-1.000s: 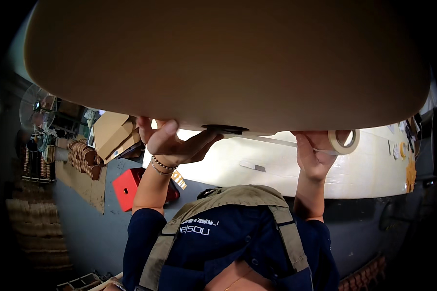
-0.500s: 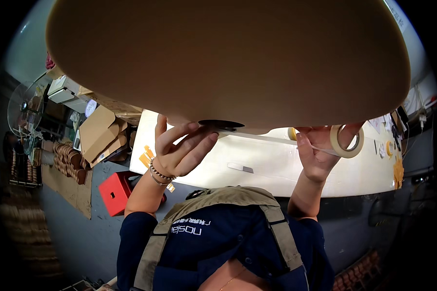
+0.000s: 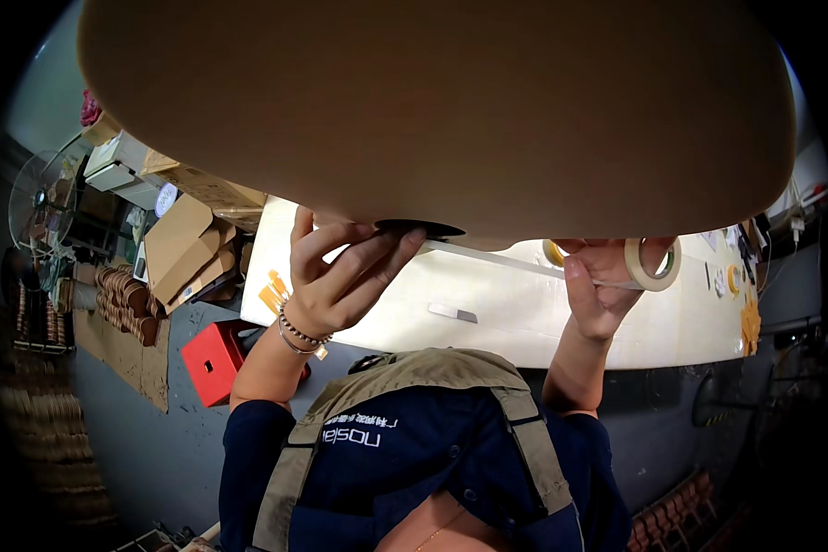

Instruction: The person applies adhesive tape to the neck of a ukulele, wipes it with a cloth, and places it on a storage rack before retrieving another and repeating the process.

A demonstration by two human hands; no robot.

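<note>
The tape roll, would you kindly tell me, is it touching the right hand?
Touching: the head view shows the tape roll hooked on the right hand, whose fingers pass into its ring.

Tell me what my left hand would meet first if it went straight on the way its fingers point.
Probably the black oval at the near edge of the large tan curved panel: the fingertips of your left hand overlap it in view, though depth and contact are unclear.
</note>
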